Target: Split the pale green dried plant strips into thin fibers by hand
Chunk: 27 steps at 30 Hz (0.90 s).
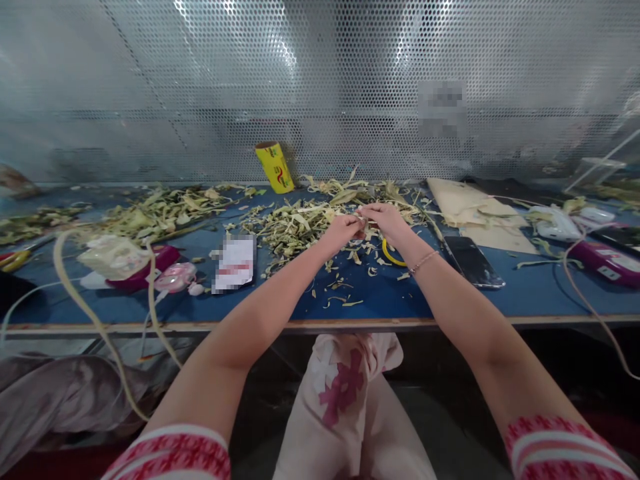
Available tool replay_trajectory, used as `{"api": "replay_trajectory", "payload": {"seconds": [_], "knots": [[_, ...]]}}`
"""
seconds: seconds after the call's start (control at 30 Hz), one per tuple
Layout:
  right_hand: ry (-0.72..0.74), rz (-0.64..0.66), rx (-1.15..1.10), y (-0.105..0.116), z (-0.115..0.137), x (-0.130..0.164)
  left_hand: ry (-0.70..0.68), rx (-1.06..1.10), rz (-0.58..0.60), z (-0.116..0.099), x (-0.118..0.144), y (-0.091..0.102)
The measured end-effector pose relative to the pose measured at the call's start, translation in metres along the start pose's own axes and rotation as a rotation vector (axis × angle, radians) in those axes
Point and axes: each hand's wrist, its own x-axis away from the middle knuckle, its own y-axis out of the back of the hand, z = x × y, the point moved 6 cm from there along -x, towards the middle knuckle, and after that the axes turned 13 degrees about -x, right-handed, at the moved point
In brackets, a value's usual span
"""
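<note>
My left hand (346, 229) and my right hand (384, 219) meet over a heap of pale green and yellowish plant scraps (295, 227) on the blue tabletop (370, 293). Both have their fingers pinched together, tip to tip. Whatever small piece lies between them is too hidden to name. Just below my right hand, a yellow loop (393, 255) like a scissors handle shows partly, the rest covered. Small shreds (345, 300) are scattered in front of the heap.
A yellow printed tube (275, 167) stands tilted near the perforated metal panel (320, 87). A phone (473, 261) and brown paper (470, 207) lie right. A white-labelled item (235, 263), a pink round item (176, 277) and another scrap heap (165, 210) lie left. Looped tubing (95, 320) hangs over the edge.
</note>
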Motion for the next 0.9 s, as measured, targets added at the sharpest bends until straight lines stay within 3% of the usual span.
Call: {"api": "replay_trajectory", "payload": {"seconds": [0.33, 0.6, 0.9], "knots": [[-0.002, -0.085, -0.039, 0.002, 0.004, 0.001, -0.075, 0.023, -0.070, -0.004, 0.001, 0.006], [0.139, -0.007, 0.017, -0.006, 0.009, 0.003, -0.080, 0.052, -0.104, -0.005, 0.004, 0.007], [0.226, -0.010, -0.021, -0.006, 0.006, -0.002, -0.087, 0.093, -0.144, -0.011, 0.008, 0.007]]}}
